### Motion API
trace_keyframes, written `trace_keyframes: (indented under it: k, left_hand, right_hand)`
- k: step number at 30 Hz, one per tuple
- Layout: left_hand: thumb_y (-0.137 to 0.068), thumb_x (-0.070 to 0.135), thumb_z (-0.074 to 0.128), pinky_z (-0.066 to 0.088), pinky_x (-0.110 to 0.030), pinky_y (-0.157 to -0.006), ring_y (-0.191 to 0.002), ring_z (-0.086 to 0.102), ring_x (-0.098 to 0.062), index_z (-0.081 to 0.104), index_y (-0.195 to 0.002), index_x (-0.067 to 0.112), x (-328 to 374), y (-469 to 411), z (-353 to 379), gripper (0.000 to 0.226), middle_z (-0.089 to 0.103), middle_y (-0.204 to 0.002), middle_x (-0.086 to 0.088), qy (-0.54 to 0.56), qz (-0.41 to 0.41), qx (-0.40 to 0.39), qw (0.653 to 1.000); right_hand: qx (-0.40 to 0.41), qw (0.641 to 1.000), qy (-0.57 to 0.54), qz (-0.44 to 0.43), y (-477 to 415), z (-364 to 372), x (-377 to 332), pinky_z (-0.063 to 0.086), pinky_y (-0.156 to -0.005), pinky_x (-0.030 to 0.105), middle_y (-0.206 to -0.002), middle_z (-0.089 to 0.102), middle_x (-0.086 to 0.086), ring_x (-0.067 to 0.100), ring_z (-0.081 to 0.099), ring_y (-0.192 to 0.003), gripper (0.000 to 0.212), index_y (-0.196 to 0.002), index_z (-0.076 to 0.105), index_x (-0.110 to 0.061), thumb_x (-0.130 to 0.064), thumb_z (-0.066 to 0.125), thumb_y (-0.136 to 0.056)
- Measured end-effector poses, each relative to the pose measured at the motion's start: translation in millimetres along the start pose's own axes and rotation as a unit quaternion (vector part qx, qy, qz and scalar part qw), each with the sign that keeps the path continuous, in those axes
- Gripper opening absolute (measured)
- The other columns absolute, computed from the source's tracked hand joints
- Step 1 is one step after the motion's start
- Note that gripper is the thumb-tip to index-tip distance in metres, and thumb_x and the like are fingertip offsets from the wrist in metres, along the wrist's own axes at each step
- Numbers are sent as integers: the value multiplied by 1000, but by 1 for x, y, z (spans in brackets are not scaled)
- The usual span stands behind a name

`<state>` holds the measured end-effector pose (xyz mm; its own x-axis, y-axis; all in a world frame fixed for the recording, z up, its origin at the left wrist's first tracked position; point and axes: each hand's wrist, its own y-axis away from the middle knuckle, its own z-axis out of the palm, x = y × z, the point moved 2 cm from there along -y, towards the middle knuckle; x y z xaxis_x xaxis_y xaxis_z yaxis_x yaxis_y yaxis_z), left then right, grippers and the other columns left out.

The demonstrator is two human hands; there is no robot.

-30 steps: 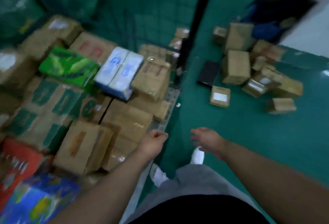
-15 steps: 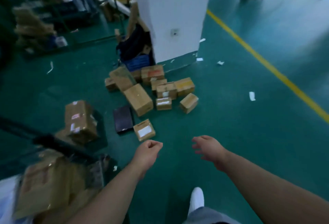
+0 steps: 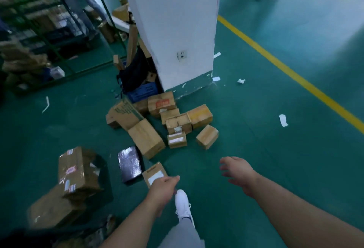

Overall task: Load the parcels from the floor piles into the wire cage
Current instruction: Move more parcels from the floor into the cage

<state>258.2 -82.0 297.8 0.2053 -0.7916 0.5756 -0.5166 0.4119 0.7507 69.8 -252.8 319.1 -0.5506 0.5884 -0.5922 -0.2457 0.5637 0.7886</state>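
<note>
A pile of brown cardboard parcels [image 3: 145, 139] lies on the green floor at the foot of a white pillar. Nearest me are a small box with a white label [image 3: 154, 173] and a flat black parcel [image 3: 130, 164]. My left hand [image 3: 163, 188] hangs over the near edge of the labelled box with loosely curled fingers and holds nothing. My right hand [image 3: 236, 171] is stretched forward over bare floor, fingers spread, empty. Two taped boxes [image 3: 78, 171] stand at the lower left. A dark blurred frame [image 3: 19, 236], possibly the cage, fills the bottom left corner.
The white pillar [image 3: 173, 31] rises behind the pile, with a black bag [image 3: 134, 72] and a blue crate [image 3: 143, 91] against it. A green wire cage [image 3: 59, 31] with boxes stands at the upper left. A yellow line [image 3: 295, 74] crosses the floor on the right. Paper scraps lie scattered.
The view has swung from the loaded cage to the floor pile, and the pile is now nearer. Both hands stay empty; my left hand now reaches over the labelled box.
</note>
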Motion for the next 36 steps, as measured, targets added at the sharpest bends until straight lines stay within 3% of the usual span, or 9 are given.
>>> trace_keyframes:
  k: [2, 4, 9, 12, 14, 19, 28, 33, 36]
  left_hand:
    - [-85, 42, 70, 45, -29, -66, -70, 65, -16, 71, -90, 12, 25, -37, -10, 30, 71, -83, 0, 6, -10, -2, 1000]
    - [-81, 45, 69, 44, -29, -69, -71, 65, -20, 72, -85, 13, 59, -73, -19, 32, 71, -79, -5, -23, -10, -12, 1000]
    - [-100, 34, 61, 45, -27, -64, -82, 65, -16, 69, -98, 14, 175, -120, -14, 22, 70, -97, -3, -44, 30, -53, 997]
    - [-97, 42, 61, 55, -36, -87, -92, 68, -19, 70, -106, 17, 244, -143, 3, 28, 72, -102, -4, -60, 60, -78, 993]
    - [-99, 42, 59, 53, -43, -100, -97, 68, -20, 68, -104, 21, 278, -159, 20, 23, 72, -103, -1, -65, 72, -101, 990]
    - [-100, 40, 59, 53, -41, -95, -97, 68, -19, 65, -119, 19, 346, -198, 73, 29, 71, -105, -3, -71, 71, -106, 989]
    - [-99, 37, 59, 53, -37, -81, -97, 69, -21, 67, -113, 18, 434, -260, 112, 25, 72, -107, -4, -27, 35, -48, 998]
    - [-101, 41, 58, 55, -45, -95, -100, 68, -21, 62, -117, 26, 434, -290, 92, 23, 70, -110, 1, 17, -6, -34, 999]
    - [-102, 39, 56, 55, -39, -87, -99, 67, -21, 62, -117, 21, 423, -324, 79, 24, 69, -111, -2, 22, -49, -37, 998]
  right_hand:
    - [2, 1000, 1, -14, -22, 3, -28, 48, -77, 33, -114, 68, 7, 24, 64, -96, 25, -118, 62, -15, -31, 53, -101]
    - [19, 1000, 5, -16, -37, 1, -56, 52, -84, 36, -111, 69, 3, 22, 66, -98, 25, -116, 63, -17, -34, 53, -101]
    - [56, 998, -2, -41, -60, -14, -127, 52, -82, 34, -108, 70, 1, 20, 67, -99, 21, -107, 67, -22, -37, 53, -101]
    - [74, 996, -26, -49, -78, -28, -162, 49, -75, 30, -108, 72, 4, 19, 66, -91, 21, -103, 69, -19, -34, 54, -101]
    - [72, 995, -39, -49, -91, -38, -183, 46, -69, 28, -109, 72, 8, 18, 64, -85, 20, -103, 69, -17, -31, 55, -101]
    - [67, 995, -46, -63, -152, -86, -237, 46, -67, 26, -108, 72, 8, 16, 63, -83, 22, -107, 69, -14, -28, 52, -102]
    - [17, 998, 48, -26, -289, -167, -324, 46, -70, 30, -109, 71, 7, 21, 62, -87, 24, -111, 65, -13, -30, 50, -100]
    - [0, 993, 117, -1, -352, -149, -367, 43, -68, 31, -111, 70, 11, 23, 59, -85, 29, -115, 64, -7, -25, 49, -100]
    - [-29, 990, 136, 22, -382, -119, -380, 41, -64, 29, -112, 70, 11, 22, 59, -84, 26, -116, 64, -9, -25, 50, -101]
